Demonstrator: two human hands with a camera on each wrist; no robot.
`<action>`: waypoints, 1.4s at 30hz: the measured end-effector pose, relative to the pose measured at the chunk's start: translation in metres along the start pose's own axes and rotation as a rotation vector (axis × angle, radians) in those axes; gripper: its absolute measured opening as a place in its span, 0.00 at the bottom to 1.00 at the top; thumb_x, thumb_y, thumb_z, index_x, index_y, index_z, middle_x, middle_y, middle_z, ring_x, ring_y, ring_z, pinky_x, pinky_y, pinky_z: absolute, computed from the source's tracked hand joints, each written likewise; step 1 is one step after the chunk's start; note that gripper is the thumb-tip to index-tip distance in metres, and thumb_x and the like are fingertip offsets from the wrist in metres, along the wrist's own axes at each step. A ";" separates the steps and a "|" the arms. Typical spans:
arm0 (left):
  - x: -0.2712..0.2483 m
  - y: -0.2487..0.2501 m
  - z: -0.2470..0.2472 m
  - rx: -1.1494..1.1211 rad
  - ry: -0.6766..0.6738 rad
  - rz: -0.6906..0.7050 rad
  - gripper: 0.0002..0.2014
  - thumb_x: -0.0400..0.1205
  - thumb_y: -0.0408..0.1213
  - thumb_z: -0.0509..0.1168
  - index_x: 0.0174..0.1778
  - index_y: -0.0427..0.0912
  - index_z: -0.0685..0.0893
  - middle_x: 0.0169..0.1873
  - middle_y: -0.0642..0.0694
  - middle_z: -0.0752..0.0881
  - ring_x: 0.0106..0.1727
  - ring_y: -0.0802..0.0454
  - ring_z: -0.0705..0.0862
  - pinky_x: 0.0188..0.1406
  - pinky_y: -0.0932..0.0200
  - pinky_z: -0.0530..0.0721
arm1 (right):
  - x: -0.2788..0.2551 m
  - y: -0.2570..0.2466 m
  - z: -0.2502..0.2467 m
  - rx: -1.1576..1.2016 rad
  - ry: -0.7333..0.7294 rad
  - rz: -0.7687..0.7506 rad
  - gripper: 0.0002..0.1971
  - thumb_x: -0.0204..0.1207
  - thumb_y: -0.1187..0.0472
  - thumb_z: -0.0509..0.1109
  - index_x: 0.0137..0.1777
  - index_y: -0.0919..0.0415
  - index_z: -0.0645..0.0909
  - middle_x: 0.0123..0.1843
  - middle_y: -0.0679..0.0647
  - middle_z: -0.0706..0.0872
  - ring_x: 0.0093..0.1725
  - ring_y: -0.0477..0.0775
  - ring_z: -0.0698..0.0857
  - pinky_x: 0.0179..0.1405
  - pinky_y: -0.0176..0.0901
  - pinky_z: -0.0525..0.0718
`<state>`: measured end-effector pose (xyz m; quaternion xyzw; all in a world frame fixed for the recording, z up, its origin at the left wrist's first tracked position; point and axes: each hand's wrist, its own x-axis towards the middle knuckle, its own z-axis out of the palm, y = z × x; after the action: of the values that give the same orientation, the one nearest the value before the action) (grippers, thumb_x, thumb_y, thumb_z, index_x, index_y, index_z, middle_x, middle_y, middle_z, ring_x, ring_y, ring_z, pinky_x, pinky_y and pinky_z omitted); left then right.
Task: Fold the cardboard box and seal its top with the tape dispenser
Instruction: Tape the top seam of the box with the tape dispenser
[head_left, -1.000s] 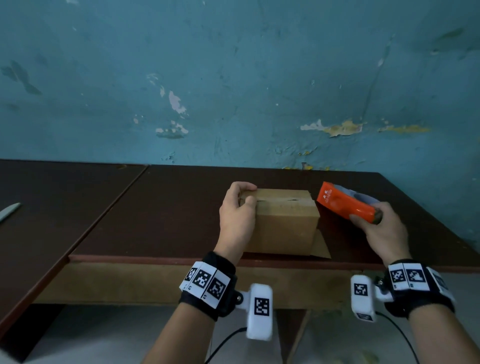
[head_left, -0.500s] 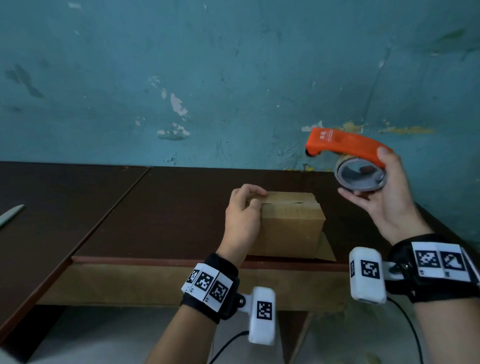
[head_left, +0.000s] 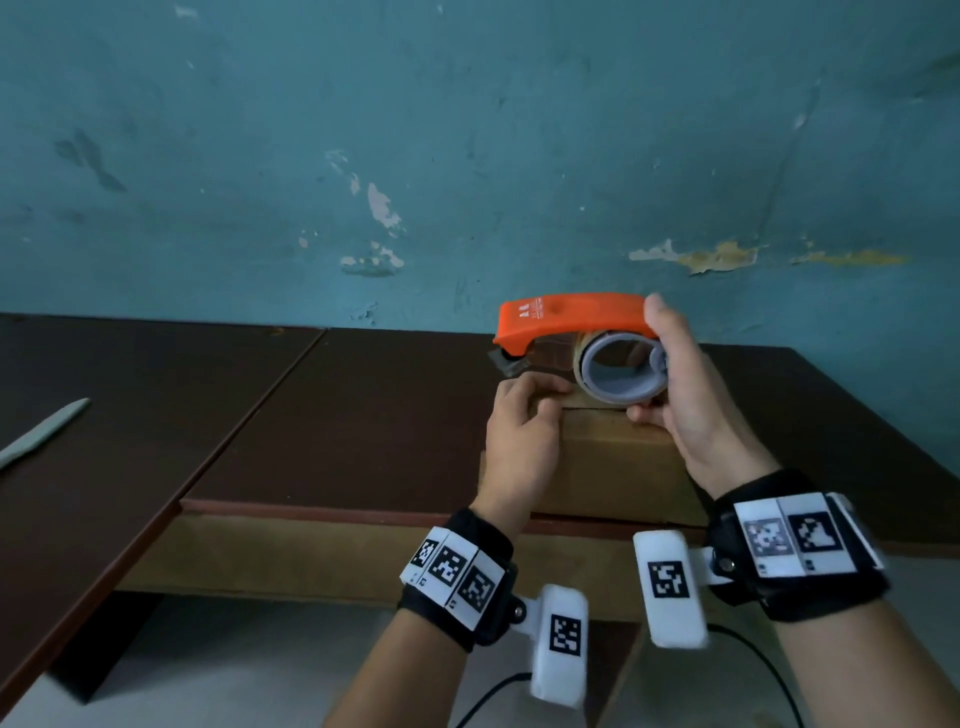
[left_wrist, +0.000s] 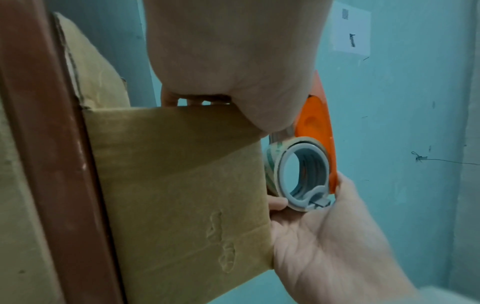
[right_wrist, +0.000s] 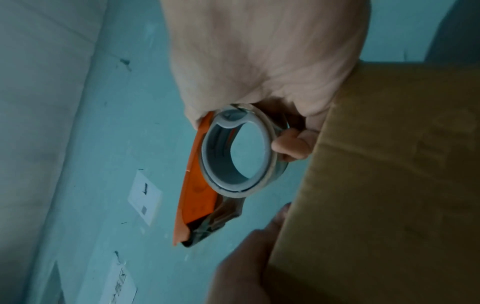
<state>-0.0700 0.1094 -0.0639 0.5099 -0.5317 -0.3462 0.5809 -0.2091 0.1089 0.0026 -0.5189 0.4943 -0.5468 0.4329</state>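
The brown cardboard box (head_left: 618, 467) stands at the table's front edge with its top flaps folded down. My left hand (head_left: 522, 421) grips its top left corner, fingers curled over the far side (left_wrist: 179, 100). My right hand (head_left: 685, 400) holds the orange tape dispenser (head_left: 571, 317) by its rear end, just above the box top. Its grey tape roll (head_left: 618, 374) faces me and its blade end (head_left: 506, 364) points left, above my left fingers. The wrist views show the dispenser (left_wrist: 315, 123) (right_wrist: 197, 195) close to the box (left_wrist: 182, 185) (right_wrist: 389, 185); whether they touch is unclear.
The dark brown table (head_left: 363, 415) runs back to a teal wall (head_left: 467, 156). A second tabletop (head_left: 104, 405) joins on the left, with a grey blade-like tool (head_left: 41, 431) lying on it. A loose cardboard flap (left_wrist: 91, 67) sticks out beside the box.
My right hand lifted the dispenser from the table right of the box, then swung it left and down over the box top. The left hand stayed on the box corner.
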 end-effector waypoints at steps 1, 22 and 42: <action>0.000 0.001 -0.001 -0.029 -0.010 -0.022 0.14 0.84 0.33 0.61 0.46 0.55 0.89 0.59 0.49 0.85 0.60 0.62 0.81 0.62 0.59 0.77 | 0.000 0.000 -0.001 0.003 0.004 0.003 0.28 0.76 0.24 0.59 0.41 0.43 0.90 0.53 0.57 0.94 0.47 0.52 0.86 0.34 0.45 0.78; 0.009 0.013 -0.056 -0.416 -0.031 -0.246 0.11 0.86 0.27 0.64 0.40 0.35 0.87 0.35 0.44 0.90 0.40 0.51 0.89 0.49 0.57 0.88 | 0.009 0.008 -0.008 0.010 -0.066 0.016 0.31 0.71 0.21 0.64 0.57 0.46 0.88 0.51 0.42 0.87 0.40 0.40 0.78 0.30 0.38 0.69; 0.002 0.004 -0.055 -0.263 -0.046 -0.278 0.16 0.88 0.29 0.61 0.34 0.37 0.85 0.33 0.42 0.90 0.35 0.50 0.89 0.44 0.56 0.92 | 0.011 0.016 -0.014 -0.189 -0.089 -0.048 0.09 0.81 0.59 0.73 0.60 0.50 0.83 0.62 0.61 0.89 0.57 0.64 0.88 0.45 0.45 0.79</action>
<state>-0.0163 0.1207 -0.0551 0.4901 -0.4196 -0.5012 0.5766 -0.2244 0.0974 -0.0115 -0.5929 0.5115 -0.4841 0.3905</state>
